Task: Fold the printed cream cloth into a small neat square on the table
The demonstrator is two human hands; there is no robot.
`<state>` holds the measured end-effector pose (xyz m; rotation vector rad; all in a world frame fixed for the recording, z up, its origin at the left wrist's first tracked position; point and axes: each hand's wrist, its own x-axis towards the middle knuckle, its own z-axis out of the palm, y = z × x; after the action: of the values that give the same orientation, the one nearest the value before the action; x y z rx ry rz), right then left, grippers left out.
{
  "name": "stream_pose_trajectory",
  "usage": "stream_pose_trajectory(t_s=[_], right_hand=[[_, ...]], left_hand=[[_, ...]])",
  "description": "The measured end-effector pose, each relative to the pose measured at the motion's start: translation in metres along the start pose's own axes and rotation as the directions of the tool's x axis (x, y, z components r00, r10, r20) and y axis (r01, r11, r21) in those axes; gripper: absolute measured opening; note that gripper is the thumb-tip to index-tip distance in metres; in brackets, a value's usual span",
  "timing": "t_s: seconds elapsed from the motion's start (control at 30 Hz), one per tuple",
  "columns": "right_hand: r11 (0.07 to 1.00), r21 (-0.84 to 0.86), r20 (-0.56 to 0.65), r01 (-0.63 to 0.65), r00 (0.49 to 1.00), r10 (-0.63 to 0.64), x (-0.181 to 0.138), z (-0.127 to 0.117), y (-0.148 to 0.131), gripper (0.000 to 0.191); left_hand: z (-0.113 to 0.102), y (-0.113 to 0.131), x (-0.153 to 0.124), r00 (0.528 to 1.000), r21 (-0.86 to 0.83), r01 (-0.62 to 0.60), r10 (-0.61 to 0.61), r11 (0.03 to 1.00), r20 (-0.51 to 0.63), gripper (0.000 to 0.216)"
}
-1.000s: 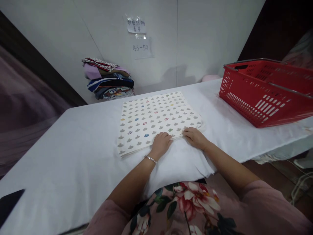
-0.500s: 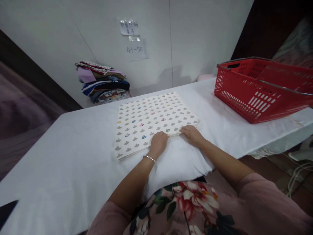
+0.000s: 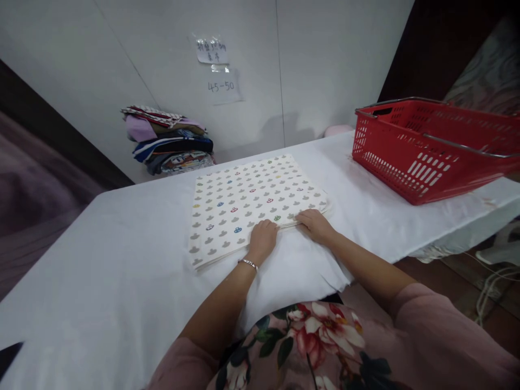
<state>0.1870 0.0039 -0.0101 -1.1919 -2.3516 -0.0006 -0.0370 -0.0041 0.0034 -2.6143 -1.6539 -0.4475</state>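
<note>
A folded white cloth (image 3: pixel 252 200) with a pattern of small grey and coloured shapes lies flat on the white-covered table (image 3: pixel 122 260). My left hand (image 3: pixel 263 238) rests at the cloth's near edge, fingers curled onto it, a thin bracelet on the wrist. My right hand (image 3: pixel 314 225) lies beside it at the same edge, fingers bent and pressed on the fabric's layers. Both hands pinch the near edge of the cloth.
A stack of folded clothes (image 3: pixel 168 141) sits at the table's far left against the wall. A red plastic basket (image 3: pixel 430 146) with metal handles stands at the right. Paper notes (image 3: pixel 215 70) are taped to the wall. A dark object (image 3: pixel 8 355) shows at the lower left corner.
Only the view has shifted slightly. Both hands stay at the cloth's near edge, and the cloth has not moved.
</note>
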Motion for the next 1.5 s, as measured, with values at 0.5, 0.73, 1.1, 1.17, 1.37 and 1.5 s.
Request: stream_pose_trajectory(t_s=[0.5, 0.73, 1.1, 1.17, 1.37, 1.5], right_hand=[[0.979, -0.197, -0.026, -0.041, 0.999, 0.037, 0.006, 0.001, -0.003, 0.02], [0.982, -0.187, 0.004, -0.026, 1.0, 0.027, 0.002, 0.001, 0.008, 0.026], [0.98, -0.2, 0.061, 0.011, 0.998, 0.001, 0.002, -0.001, 0.013, 0.029], [0.982, -0.186, 0.087, 0.021, 0.996, -0.004, 0.0, -0.002, 0.013, 0.031], [0.982, -0.175, 0.169, 0.074, 0.985, -0.044, -0.007, -0.01, 0.013, 0.035], [0.979, -0.143, 0.219, 0.144, 0.969, -0.111, -0.01, -0.016, 0.018, 0.036]], left_hand=[[0.0, -0.002, -0.008, 0.999, -0.006, -0.048, 0.048, 0.999, -0.017, 0.017], [-0.008, -0.005, -0.007, 0.998, 0.105, -0.065, 0.062, 0.992, 0.031, 0.026], [-0.004, -0.009, -0.008, 0.991, 0.126, -0.133, 0.132, 0.983, 0.011, 0.026], [-0.004, -0.007, -0.01, 0.992, 0.131, -0.129, 0.127, 0.983, 0.025, 0.028], [-0.004, -0.006, -0.012, 0.985, 0.193, -0.17, 0.16, 0.966, 0.066, 0.03], [-0.006, -0.004, -0.015, 0.978, 0.226, -0.198, 0.176, 0.954, 0.112, 0.031]])
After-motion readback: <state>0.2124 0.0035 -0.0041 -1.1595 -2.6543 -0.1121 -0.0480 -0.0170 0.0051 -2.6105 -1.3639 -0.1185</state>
